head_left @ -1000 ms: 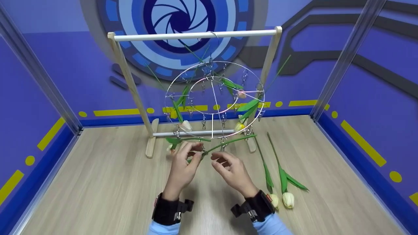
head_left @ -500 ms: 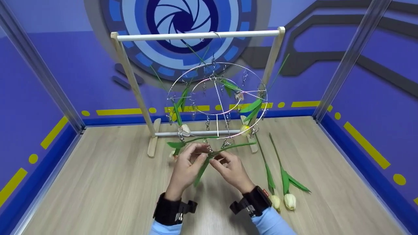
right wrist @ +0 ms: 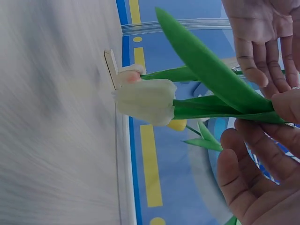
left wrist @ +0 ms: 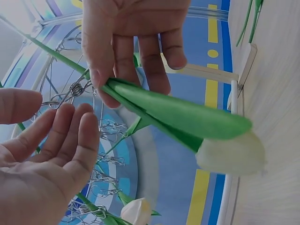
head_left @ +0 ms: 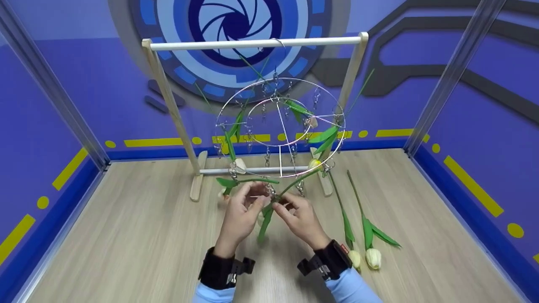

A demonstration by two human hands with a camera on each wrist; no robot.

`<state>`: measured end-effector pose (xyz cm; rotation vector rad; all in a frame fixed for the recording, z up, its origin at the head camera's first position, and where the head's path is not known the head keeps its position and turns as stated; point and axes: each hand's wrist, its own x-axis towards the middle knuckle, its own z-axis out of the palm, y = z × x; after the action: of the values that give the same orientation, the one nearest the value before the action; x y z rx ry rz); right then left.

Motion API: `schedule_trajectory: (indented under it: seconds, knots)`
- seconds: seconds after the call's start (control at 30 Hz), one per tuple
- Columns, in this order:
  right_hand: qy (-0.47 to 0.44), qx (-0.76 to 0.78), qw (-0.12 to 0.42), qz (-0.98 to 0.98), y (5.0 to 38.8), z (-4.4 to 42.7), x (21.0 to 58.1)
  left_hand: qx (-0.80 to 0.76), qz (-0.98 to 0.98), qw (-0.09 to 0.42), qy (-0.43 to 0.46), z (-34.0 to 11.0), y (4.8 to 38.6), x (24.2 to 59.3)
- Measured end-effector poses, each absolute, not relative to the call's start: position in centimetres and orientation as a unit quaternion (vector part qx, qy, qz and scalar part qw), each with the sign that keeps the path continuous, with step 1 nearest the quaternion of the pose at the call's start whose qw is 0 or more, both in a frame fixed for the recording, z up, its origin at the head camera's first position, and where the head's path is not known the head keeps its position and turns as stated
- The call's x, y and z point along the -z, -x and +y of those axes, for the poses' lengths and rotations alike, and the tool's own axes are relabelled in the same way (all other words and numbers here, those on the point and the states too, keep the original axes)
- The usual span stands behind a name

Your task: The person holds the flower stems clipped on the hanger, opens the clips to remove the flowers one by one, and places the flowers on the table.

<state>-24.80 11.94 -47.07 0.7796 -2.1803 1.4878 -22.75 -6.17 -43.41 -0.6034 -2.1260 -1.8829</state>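
Observation:
In the head view, the right hand [head_left: 301, 216] pinches the green stem of a white tulip; the left wrist view shows its thumb and index finger on the stem [left wrist: 61, 57] above the leaf [left wrist: 178, 110], and the white bloom [left wrist: 232, 152] hangs free. The left hand [head_left: 240, 216] is just left of it, thumb and index fingertip at the wire handles of a metal clip [left wrist: 76, 89], which they seem to pinch. The clip's other end meets the stem near the right fingertips; whether it grips the stem cannot be told. In the right wrist view the bloom [right wrist: 145, 101] points left.
The round wire rack [head_left: 281, 162] with many clips hangs from a wooden stand's bar [head_left: 210, 44]. Several tulips hang around it, one with a yellow bloom [head_left: 315, 164]. Two tulips lie on the table at the right, one bloom [head_left: 373, 258] near the right forearm.
The held tulip's stem has tilted up more steeply and its leaf now hangs below the hands. The right hand has come to the stem and pinches it; the left hand has shifted slightly right.

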Motion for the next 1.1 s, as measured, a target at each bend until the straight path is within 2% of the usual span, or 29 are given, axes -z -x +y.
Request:
schedule_trajectory:
  seconds: [0.2, 0.6, 1.1]
  knots:
    - [-0.277, -0.520, 0.201, -0.783, 24.5, 12.1, 47.0, 0.631, -0.740, 0.136, 0.187, -5.8, 22.9, 43.5]
    - [-0.297, -0.512, 0.213, -0.777, 24.0, 12.3, 46.9, 0.603, -0.772, 0.112, 0.169, -5.4, 23.2, 44.1]
    - [-0.318, -0.519, 0.205, -0.766, 24.0, 12.5, 46.7, 0.614, -0.758, 0.135, 0.173, -4.7, 23.5, 44.3]
